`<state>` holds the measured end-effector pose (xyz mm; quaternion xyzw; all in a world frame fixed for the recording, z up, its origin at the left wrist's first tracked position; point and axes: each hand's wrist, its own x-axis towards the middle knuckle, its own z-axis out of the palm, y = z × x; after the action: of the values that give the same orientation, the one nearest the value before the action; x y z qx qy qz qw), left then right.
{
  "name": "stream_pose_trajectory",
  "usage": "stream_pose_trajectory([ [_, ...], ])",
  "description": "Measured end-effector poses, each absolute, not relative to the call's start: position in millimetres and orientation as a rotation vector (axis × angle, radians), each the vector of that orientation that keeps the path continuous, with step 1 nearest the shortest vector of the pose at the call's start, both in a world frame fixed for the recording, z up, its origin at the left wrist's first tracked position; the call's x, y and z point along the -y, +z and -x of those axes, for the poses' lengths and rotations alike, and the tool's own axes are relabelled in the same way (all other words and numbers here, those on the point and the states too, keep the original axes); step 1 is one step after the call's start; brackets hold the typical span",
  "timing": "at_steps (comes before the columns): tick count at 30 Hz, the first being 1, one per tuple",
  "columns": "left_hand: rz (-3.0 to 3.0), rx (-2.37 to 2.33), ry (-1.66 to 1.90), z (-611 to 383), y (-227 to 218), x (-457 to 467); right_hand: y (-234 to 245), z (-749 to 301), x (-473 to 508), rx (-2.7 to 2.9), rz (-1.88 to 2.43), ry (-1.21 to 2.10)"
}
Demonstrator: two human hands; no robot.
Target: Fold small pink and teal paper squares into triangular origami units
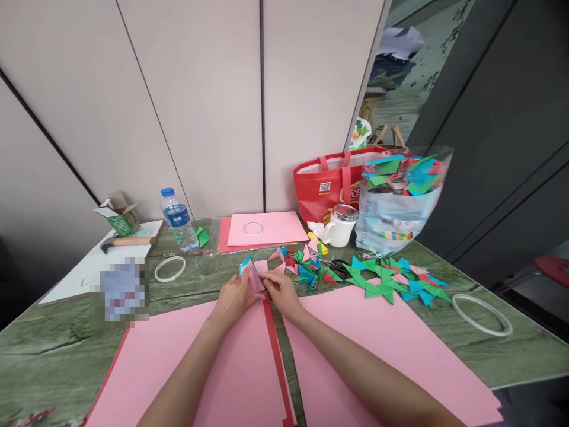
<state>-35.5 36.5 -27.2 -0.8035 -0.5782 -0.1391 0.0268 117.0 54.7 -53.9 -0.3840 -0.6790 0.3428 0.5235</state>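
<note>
Between my two hands is a small folded piece of pink paper (pixel 253 281) with blue edges showing. My left hand (pixel 233 296) is closed around its left side, thumb at the lower edge. The fingers of my right hand (pixel 281 292) pinch its right side. Just behind lie blue and pink folded pieces, partly hidden by the hands. Folded paper pieces (pixel 306 264) in pink, blue, red and green lie to the right, near black scissors (pixel 340 268). Under my forearms are large pink sheets (pixel 178 344) on red ones, with a second pink stack (pixel 377 344) at right.
Rings of folded paper (pixel 376 289) lie at right beside a white hoop (pixel 482 314). Behind stand a bag of folded pieces (pixel 395 207), a red bag (pixel 311 190) and a white mug (pixel 341 228). At left are a water bottle (pixel 178 219), a hammer (pixel 128 241) and another hoop (pixel 169 269).
</note>
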Motion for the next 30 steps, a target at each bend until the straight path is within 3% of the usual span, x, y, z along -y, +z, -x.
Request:
stream_pose_trajectory([
  [6,2.425,1.713,-0.372,31.4,-24.3,-34.3,-49.8,-115.6,-50.3,1.66,0.892,0.823],
  [16,2.429,1.681,-0.329,35.2,-29.4,-36.0,-63.1,-112.3,-56.6,1.416,0.937,1.11],
  [30,2.478,1.74,-0.202,33.7,-23.9,-37.0,-55.8,-113.4,-52.6,1.554,0.881,1.066],
])
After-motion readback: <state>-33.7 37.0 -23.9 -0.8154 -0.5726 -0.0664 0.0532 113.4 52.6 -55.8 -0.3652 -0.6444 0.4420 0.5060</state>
